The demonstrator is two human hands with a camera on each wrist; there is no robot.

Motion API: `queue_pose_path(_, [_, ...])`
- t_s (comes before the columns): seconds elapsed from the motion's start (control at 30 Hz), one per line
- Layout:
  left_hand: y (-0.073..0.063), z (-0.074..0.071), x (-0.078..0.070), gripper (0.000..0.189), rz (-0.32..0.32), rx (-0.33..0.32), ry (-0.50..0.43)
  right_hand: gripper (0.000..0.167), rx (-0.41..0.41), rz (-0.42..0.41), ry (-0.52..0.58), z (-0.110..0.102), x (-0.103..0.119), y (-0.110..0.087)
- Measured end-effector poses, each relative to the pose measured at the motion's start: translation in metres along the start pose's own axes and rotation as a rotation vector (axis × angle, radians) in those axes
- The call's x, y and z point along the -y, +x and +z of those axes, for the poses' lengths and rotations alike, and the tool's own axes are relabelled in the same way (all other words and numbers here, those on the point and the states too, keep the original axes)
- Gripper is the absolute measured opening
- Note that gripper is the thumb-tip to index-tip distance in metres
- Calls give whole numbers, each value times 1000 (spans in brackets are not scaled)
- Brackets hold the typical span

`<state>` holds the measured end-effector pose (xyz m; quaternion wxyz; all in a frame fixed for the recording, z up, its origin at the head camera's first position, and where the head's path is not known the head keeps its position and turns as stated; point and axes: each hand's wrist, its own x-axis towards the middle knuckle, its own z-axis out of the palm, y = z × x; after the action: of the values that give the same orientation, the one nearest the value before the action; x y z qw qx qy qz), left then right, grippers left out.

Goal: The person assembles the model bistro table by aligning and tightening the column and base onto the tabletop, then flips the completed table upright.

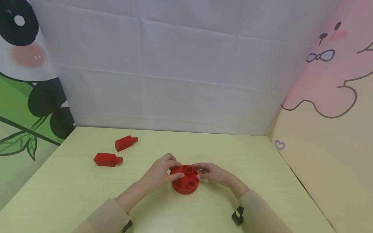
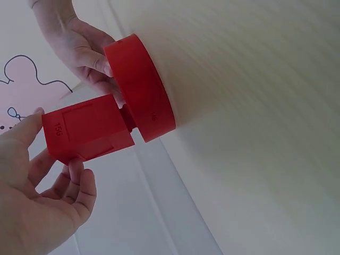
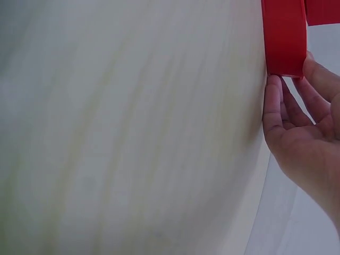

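Note:
A round red base (image 1: 184, 190) with raised ring-shaped sockets lies on the table. My left hand (image 1: 158, 173) pinches a red rectangular block (image 2: 90, 130) between thumb and fingers. That block stands over the base's left part, its narrow neck pointing down and meeting the upper face; the neck's end is hidden by the base's rim. On the other side, my right hand (image 1: 217, 174) grips the rim of the base, thumb at the top edge and fingers along the side, as the right wrist view shows. Part of a second red shape (image 3: 324, 11) shows above the base there.
Two more red blocks with knobbed necks lie on their sides at the left: one farther back (image 1: 124, 143), one nearer (image 1: 105, 159). A white cloth wall (image 1: 186, 81) closes off the table's back, and printed panels stand left and right (image 1: 326, 155).

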<state>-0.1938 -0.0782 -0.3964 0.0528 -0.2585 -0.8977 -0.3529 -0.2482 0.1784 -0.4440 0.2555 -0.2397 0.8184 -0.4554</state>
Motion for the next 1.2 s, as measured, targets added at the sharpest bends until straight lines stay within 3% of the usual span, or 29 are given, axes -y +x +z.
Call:
queue_pose_path(0.2, [-1,-4,0,35,-38,19,-26,42,-6,5,-26,1,0,2])
queue_pose_path(0.43, [-3,-12,11,42,-69,27,-78,49,1,1,-34,2,-1,3])
queue_pose_path(0.7, [0,-23,23,43,40,130,-75,46,10,6,-55,0,-1,2])
queue_pose_path(0.87, [3,-27,27,38,118,161,-54,45,18,7,-49,-1,-4,0])
queue_pose_path(1.2, [9,-24,32,39,152,181,-69,45,25,7,-72,-2,-3,0])
